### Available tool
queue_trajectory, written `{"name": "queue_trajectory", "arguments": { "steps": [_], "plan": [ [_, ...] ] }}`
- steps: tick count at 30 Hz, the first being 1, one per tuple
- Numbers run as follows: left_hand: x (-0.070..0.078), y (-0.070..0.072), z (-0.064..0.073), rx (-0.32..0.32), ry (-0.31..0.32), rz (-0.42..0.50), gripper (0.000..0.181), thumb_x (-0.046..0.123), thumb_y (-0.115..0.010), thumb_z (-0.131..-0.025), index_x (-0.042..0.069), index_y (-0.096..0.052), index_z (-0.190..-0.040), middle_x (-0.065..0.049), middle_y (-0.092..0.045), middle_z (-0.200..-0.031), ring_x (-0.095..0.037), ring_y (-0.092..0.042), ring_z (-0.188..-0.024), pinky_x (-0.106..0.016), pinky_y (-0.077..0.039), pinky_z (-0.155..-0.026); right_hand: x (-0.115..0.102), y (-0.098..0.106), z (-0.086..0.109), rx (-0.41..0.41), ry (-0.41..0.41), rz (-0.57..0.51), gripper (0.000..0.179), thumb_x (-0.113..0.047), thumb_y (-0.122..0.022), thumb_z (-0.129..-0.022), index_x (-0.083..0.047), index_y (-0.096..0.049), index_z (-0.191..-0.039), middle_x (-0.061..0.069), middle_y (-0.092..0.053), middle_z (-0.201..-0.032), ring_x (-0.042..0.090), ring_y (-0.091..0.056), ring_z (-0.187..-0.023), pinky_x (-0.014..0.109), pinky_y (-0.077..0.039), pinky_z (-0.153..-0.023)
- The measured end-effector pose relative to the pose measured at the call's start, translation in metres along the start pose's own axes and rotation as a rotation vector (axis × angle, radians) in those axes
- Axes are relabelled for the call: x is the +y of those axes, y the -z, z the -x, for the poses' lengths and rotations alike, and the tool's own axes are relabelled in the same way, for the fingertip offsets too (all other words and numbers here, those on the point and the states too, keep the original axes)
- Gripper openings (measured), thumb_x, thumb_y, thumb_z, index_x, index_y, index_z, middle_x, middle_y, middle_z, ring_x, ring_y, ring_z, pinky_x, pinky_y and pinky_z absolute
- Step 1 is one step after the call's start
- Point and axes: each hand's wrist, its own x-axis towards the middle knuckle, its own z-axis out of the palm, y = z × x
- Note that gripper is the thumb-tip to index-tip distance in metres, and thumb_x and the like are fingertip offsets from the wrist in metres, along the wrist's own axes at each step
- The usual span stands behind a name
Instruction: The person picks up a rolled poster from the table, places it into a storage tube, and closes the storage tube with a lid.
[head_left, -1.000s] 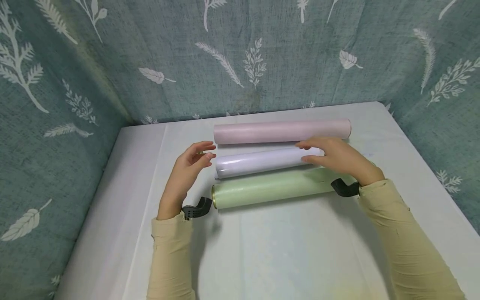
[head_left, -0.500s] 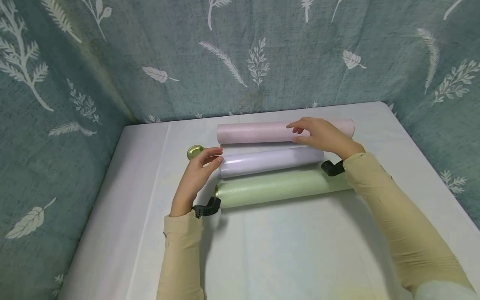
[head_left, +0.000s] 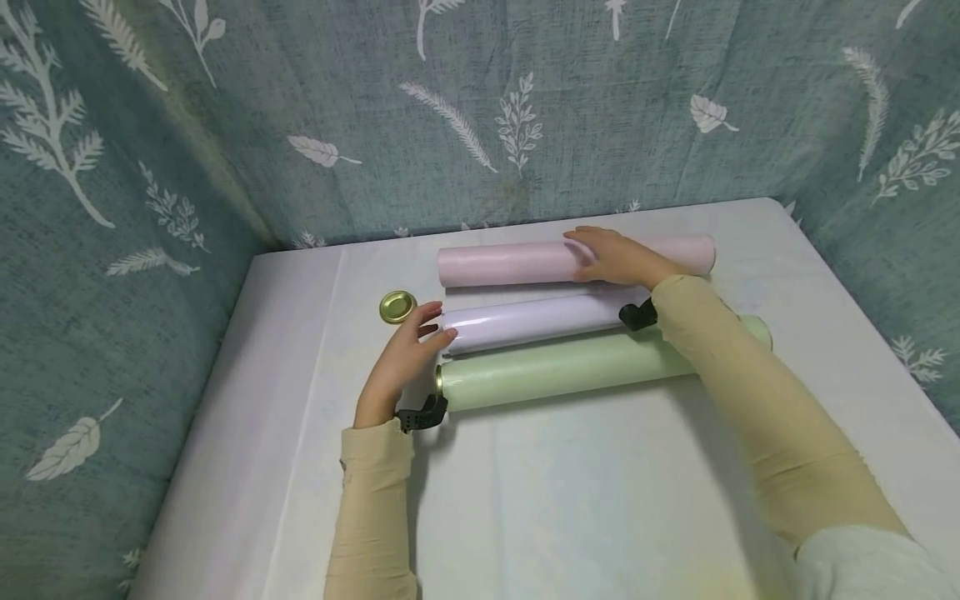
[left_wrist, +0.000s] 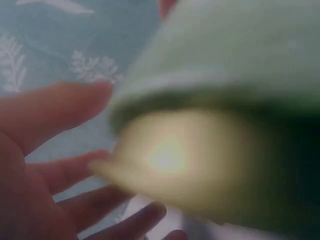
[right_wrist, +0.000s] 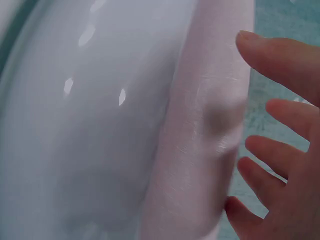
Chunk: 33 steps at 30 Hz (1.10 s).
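Three long tubes lie side by side on the white table: a pink one point(head_left: 502, 264) at the back, a shorter glossy lavender one point(head_left: 532, 321) in the middle and a green one point(head_left: 555, 372) in front. My right hand point(head_left: 618, 257) is over the pink tube, fingers at its far side and thumb at its near side; the right wrist view shows them spread loosely. At the lavender tube's left end is my left hand point(head_left: 401, 362), thumb and fingers spread. Close up in the left wrist view, the green tube point(left_wrist: 240, 50) ends in a blurred gold rim.
A round gold lid point(head_left: 397, 307) lies on the table just beyond my left fingertips. Behind the table hangs a teal curtain point(head_left: 330, 200) with a white leaf pattern, which also runs down both sides.
My right hand has gone from above the lavender tube back to the pink one. My left hand has shifted slightly right and nearer, leaving the gold lid in full view.
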Motion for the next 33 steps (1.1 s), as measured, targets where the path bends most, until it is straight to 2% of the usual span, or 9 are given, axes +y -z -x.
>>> {"name": "queue_trajectory", "arguments": {
  "steps": [2,5,10,13,19,22,27,30,33],
  "plan": [
    [-0.001,-0.001,-0.001,-0.011,0.013,-0.005,0.066,0.039,-0.059,-0.084,0.016,-0.03,-0.138,-0.007,-0.033,-0.138,-0.026,-0.037,-0.122,-0.043,-0.033,-0.096,-0.001,-0.001,-0.006,-0.031,-0.032,-0.018,0.074,-0.029,-0.061,-0.084,-0.008,-0.02,-0.142,0.019,-0.017,-0.144,0.035,-0.013,-0.131,0.051,-0.013,-0.103],
    [-0.003,-0.002,-0.001,-0.031,0.032,-0.029,0.067,0.038,-0.06,-0.084,0.018,-0.028,-0.139,-0.008,-0.034,-0.137,-0.026,-0.038,-0.121,-0.042,-0.035,-0.095,-0.004,-0.006,-0.012,-0.03,-0.085,0.009,0.074,-0.03,-0.062,-0.083,-0.009,-0.021,-0.142,0.02,-0.02,-0.142,0.039,-0.016,-0.128,0.056,-0.016,-0.099],
    [-0.002,-0.001,0.001,-0.05,0.026,-0.174,0.062,0.031,-0.061,-0.084,0.015,-0.033,-0.137,-0.009,-0.035,-0.137,-0.029,-0.037,-0.121,-0.044,-0.032,-0.097,-0.018,-0.016,-0.02,0.022,-0.202,0.021,0.076,-0.03,-0.067,-0.079,-0.015,-0.025,-0.141,0.02,-0.022,-0.133,0.039,-0.021,-0.119,0.058,-0.011,-0.095],
    [0.002,-0.003,0.003,-0.047,0.031,-0.254,0.062,0.033,-0.061,-0.084,0.016,-0.033,-0.136,-0.007,-0.035,-0.137,-0.027,-0.035,-0.123,-0.044,-0.029,-0.099,-0.027,-0.022,-0.024,0.064,-0.282,0.05,0.078,-0.028,-0.071,-0.075,-0.017,-0.028,-0.139,0.019,-0.023,-0.127,0.037,-0.022,-0.113,0.058,-0.008,-0.092],
    [0.005,-0.009,0.003,-0.029,0.052,-0.284,0.063,0.032,-0.06,-0.084,0.017,-0.031,-0.138,-0.004,-0.04,-0.134,-0.021,-0.04,-0.119,-0.041,-0.031,-0.097,-0.035,-0.027,-0.031,0.094,-0.378,0.089,0.076,-0.023,-0.075,-0.071,-0.015,-0.032,-0.134,0.017,-0.033,-0.127,0.039,-0.025,-0.117,0.064,-0.007,-0.09],
    [0.008,-0.012,0.003,-0.009,0.037,-0.3,0.061,0.028,-0.061,-0.084,0.017,-0.034,-0.137,-0.004,-0.045,-0.129,-0.021,-0.044,-0.115,-0.04,-0.034,-0.094,-0.031,-0.026,-0.031,0.084,-0.387,0.099,0.077,-0.025,-0.075,-0.071,-0.015,-0.032,-0.133,0.014,-0.04,-0.127,0.039,-0.029,-0.117,0.065,-0.007,-0.091],
    [0.011,-0.015,0.001,-0.012,-0.007,-0.336,0.056,0.025,-0.061,-0.085,0.011,-0.039,-0.134,-0.007,-0.046,-0.124,-0.024,-0.047,-0.111,-0.038,-0.036,-0.093,-0.023,-0.017,-0.025,0.129,-0.366,0.109,0.079,-0.028,-0.078,-0.067,-0.015,-0.035,-0.133,0.012,-0.045,-0.127,0.037,-0.036,-0.112,0.064,-0.015,-0.087],
    [0.011,-0.015,0.002,-0.009,-0.008,-0.341,0.052,0.025,-0.061,-0.085,0.008,-0.043,-0.13,-0.008,-0.045,-0.122,-0.024,-0.048,-0.11,-0.038,-0.037,-0.093,-0.023,-0.007,-0.019,0.179,-0.316,0.076,0.078,-0.026,-0.077,-0.067,-0.012,-0.036,-0.133,0.012,-0.046,-0.127,0.037,-0.04,-0.11,0.065,-0.017,-0.086],
    [0.009,-0.013,0.003,0.011,0.001,-0.335,0.047,0.026,-0.062,-0.084,0.01,-0.047,-0.125,-0.008,-0.045,-0.123,-0.024,-0.046,-0.112,-0.038,-0.035,-0.093,-0.028,0.004,-0.008,0.237,-0.247,0.037,0.076,-0.027,-0.077,-0.069,-0.011,-0.037,-0.132,0.012,-0.047,-0.127,0.037,-0.044,-0.109,0.064,-0.023,-0.084]
  ]
}}
